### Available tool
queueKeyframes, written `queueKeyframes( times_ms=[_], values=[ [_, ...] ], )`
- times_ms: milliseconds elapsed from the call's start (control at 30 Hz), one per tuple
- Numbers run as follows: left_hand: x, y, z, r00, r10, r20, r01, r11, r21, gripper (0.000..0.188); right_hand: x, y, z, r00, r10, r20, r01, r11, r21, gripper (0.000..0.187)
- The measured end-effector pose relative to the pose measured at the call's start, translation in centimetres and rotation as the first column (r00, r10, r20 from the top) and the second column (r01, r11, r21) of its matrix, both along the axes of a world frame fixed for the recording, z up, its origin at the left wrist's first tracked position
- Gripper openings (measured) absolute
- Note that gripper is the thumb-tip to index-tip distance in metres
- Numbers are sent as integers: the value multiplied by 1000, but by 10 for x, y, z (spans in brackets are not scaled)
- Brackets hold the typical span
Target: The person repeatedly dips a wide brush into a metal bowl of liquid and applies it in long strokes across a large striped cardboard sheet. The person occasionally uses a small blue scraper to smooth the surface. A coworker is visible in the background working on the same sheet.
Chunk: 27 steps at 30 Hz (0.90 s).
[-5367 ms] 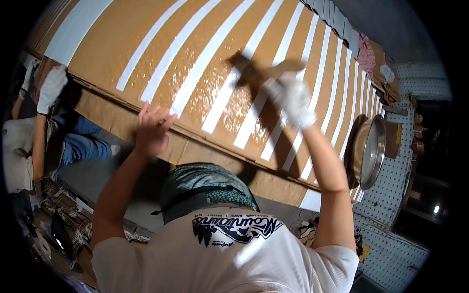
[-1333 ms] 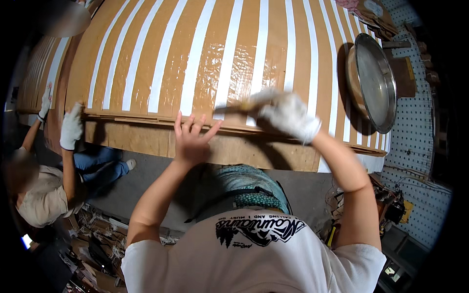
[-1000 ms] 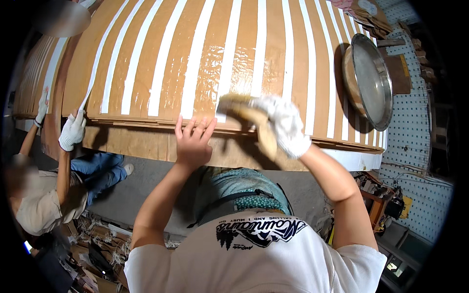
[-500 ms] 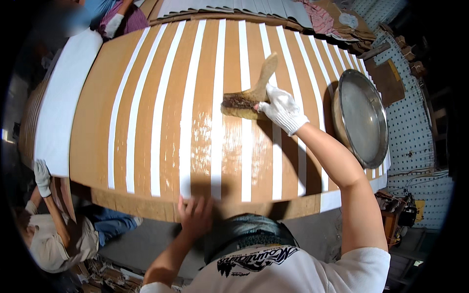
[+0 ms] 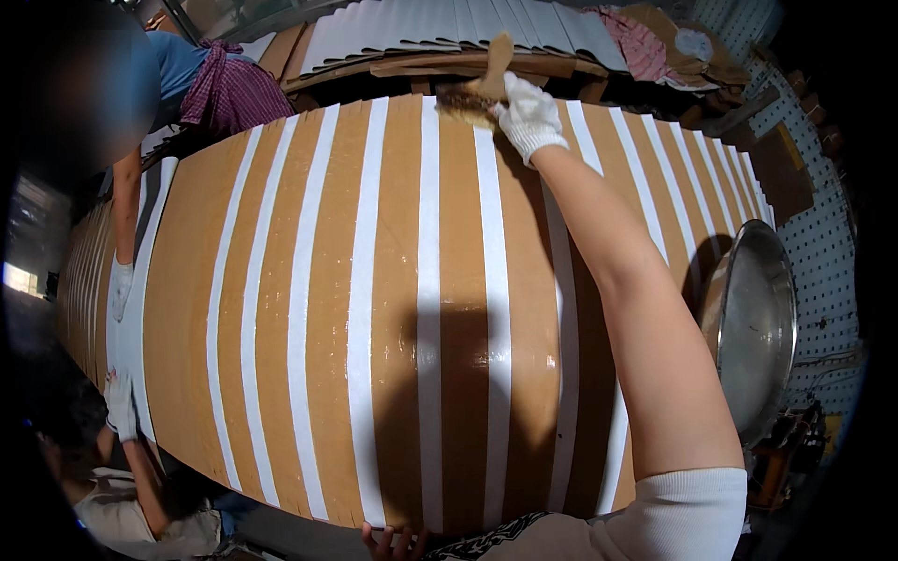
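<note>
To brush the striped spread [image 5: 399, 187] well, I judge I should lay the bristles flat and draw long strokes along the stripes with light, even pressure, so that no sheet edge lifts or shifts. At the spread's far edge I'd ease off, since a hard push there could curl the thin ends. The wet-looking sheen across its middle is patchy and probably wants evening out.

The brush [image 5: 472, 101] is at the spread's far edge, its handle tilted up and away; I can't tell how firmly the bristles press. My gloved right hand [image 5: 531, 117] is closed around it, the arm stretched across the spread from its near right. My bare left hand [image 5: 398, 544] is at the near edge, mostly out of view, so I can't tell whether it grips anything.
</note>
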<state>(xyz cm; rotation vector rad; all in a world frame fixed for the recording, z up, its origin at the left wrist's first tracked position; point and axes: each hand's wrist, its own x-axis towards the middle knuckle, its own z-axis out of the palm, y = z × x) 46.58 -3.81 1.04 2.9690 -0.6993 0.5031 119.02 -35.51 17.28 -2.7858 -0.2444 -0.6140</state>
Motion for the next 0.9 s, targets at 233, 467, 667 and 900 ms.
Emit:
queueKeyframes(
  times_ms=[233, 467, 667, 900],
  values=[
    [38, -24, 65, 998, -17, -60, 16, 1000, -21, 23, -51, 3, 4, 998, -38, -50, 41, 998, 55, 28],
    [56, -30, 76, 997, 8, -83, -13, 998, -68, 33, -263, 2, 6, 933, 357, 48, -360, 928, 100, 25],
    [56, -28, 77, 997, -50, -53, 47, 997, -65, 58, -489, -26, 20, 878, 464, -116, -461, 886, 50, 37],
    [50, -32, 80, 996, -29, -81, 21, 995, -96, 64, -577, -74, 30, 844, 497, -201, -355, 799, 485, 25]
  ],
)
